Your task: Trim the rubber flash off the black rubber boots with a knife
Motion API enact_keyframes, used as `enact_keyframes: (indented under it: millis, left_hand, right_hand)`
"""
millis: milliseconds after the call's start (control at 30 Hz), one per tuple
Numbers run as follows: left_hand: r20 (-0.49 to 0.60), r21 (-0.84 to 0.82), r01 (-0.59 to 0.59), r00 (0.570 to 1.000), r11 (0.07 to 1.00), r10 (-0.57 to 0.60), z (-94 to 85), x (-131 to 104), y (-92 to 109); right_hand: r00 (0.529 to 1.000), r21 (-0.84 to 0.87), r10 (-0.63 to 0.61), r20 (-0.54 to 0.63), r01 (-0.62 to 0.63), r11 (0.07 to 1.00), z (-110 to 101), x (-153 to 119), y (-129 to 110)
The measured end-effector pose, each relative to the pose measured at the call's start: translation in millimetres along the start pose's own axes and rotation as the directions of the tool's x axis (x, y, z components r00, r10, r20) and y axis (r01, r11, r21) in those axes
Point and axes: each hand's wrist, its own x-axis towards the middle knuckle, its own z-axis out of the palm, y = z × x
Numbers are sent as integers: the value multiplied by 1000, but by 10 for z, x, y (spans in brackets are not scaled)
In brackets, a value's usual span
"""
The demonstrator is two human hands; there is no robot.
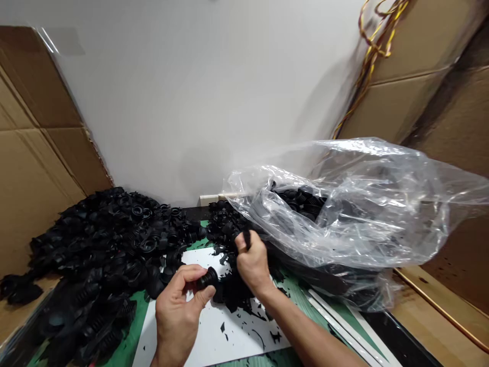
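Note:
My left hand (179, 308) pinches a black ribbed rubber bellows (208, 279) between thumb and fingertips, above a white board (183, 341). Up and to the right of it, my right hand (253, 260) is closed, and a small black piece (247, 238) shows at its thumb; its exact kind is hidden. Below and between the hands, a heap of torn black rubber scraps (239, 293) lies on the board. To the left spreads a large pile of black rubber bellows (110, 239), many with ragged edges.
A clear plastic bag (382, 219) holding black ribbed parts (301, 201) stands at the right. Cardboard sheets (42, 117) flank both sides before a pale wall (214, 92). Twisted yellow wires (370, 56) hang at upper right. White strips (340, 326) lie on the green surface (294, 285).

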Motion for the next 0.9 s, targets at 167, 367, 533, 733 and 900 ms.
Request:
enact_keyframes:
  millis: [167,367,533,733,900]
  left_hand:
    - [191,-409,415,910,813,-368,6,60,64]
    - [251,-585,473,878,659,-407,5,88,44]
    - [250,-616,483,869,622,-428,-10,70,42]
    - [248,-614,489,865,619,-437,-27,75,26]
    - [256,-606,494,863,623,-435,-53,72,-10]
  right_hand:
    - [982,119,126,142,-143,982,-112,143,75]
    - [960,231,131,247,-189,954,-69,33,50]
    - [969,224,8,248,-65,972,-140,54,-21]
    - [908,361,140,395,-294,885,-230,119,-105]
    - [843,500,205,497,-472,726,-279,171,-202]
